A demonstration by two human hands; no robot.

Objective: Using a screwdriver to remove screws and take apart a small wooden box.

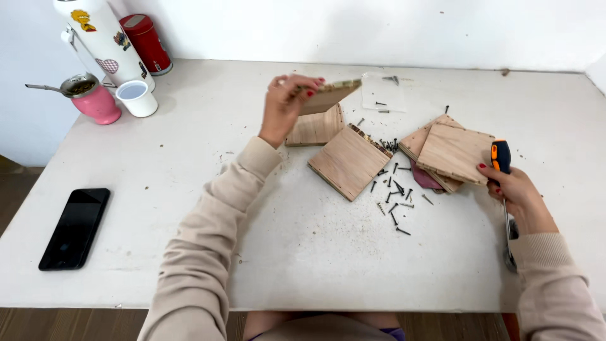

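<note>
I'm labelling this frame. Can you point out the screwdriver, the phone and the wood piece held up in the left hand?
screwdriver (pixel 500 156): head view, on its orange and dark handle.
phone (pixel 75 228): head view, middle of the black screen.
wood piece (pixel 327 96): head view, on its flat face.

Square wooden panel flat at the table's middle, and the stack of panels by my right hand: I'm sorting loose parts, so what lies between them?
Head view: scattered dark screws between the square wooden panel and stack of panels.

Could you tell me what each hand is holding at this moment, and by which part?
The left hand holds a wooden panel by its left end; the right hand grips a screwdriver around its handle.
</note>
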